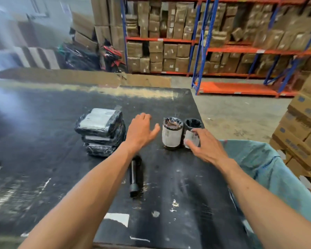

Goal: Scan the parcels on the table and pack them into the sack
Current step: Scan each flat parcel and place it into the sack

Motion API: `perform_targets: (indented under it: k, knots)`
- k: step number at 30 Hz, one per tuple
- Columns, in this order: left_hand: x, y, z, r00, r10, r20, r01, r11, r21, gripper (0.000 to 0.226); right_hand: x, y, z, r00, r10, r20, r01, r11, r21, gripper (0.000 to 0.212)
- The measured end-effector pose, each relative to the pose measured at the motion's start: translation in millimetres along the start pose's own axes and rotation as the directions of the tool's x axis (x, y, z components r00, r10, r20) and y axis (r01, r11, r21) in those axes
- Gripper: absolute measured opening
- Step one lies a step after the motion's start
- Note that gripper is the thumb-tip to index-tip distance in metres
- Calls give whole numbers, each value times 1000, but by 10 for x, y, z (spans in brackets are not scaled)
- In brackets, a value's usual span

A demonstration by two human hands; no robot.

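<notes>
Bright daylight, blurred wide-angle edges

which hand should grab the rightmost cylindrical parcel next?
Right. The right hand already has its fingers at the rightmost cylindrical parcel, and the teal sack is on that side. The left hand hovers open between the stacked flat parcels and the cylinders.

A: What does the right hand (205, 146) cover?
B: The lower front of the right cylindrical parcel (192, 131); whether its fingers (196, 131) grip it or only touch it, I cannot tell.
A: And left of that parcel?
B: The left forearm (97, 177) hides the scanner (134, 177) top. The labels on the stacked parcels (101, 130) are too blurred to read. To its right, the picture's edge cuts off the sack (269, 169).
</notes>
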State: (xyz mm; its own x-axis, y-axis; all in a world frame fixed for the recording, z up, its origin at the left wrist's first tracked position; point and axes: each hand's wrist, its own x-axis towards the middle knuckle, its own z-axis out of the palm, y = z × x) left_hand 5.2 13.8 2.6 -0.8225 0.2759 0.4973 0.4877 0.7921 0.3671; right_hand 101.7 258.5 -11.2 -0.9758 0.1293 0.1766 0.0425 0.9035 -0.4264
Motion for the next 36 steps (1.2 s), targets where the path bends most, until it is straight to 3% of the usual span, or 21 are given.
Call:
perform_targets:
  k: [6, 11, 16, 21, 26, 28, 29, 31, 32, 34, 36]
  knots:
    - [9, -946, -673, 980, -189, -60, 197, 966, 166, 48, 58, -1040, 448, 981, -125, 149, 121, 992, 36, 67]
    - [3, -1465, -887, 938, -341, -56, 343, 896, 281, 71, 12, -1609, 845, 945, -77, 317, 94, 995, -37, 77]
    - [98, -1743, -880, 836, -545, 60, 524, 828, 200, 95, -16, -1867, 1181, 910, 82, 407, -50, 995, -89, 89]
    - [281, -1870, -852, 756, -627, 190, 588, 777, 224, 115, 8, -1889, 1427, 838, 289, 462, -329, 944, 6, 90]
    - [515, -2137, -988, 608, -661, 439, 632, 738, 236, 172, -20, -1882, 1505, 826, 329, 458, -444, 880, 168, 69]
    - [527, -2210, -983, 563, -656, 503, 645, 729, 228, 188, 19, -1831, 1474, 828, 362, 428, -500, 821, 275, 61]
    - [509, -2197, -989, 558, -654, 511, 640, 731, 236, 185, 48, -1792, 1446, 829, 371, 418, -525, 774, 353, 60]
    - [457, -2148, -1002, 587, -643, 491, 616, 749, 244, 166, 114, -1749, 1353, 835, 372, 405, -546, 652, 527, 55]
    - [436, -2119, -1014, 614, -632, 473, 611, 760, 221, 159, 135, -1770, 1269, 847, 361, 389, -531, 592, 606, 43]
    - [394, -2093, -1017, 654, -624, 428, 633, 761, 143, 158, 184, -1819, 1084, 880, 330, 342, -468, 484, 739, 25]
    - [362, -2033, -1027, 683, -627, 374, 643, 760, 99, 153, 267, -1842, 946, 903, 298, 310, -411, 384, 826, 31]
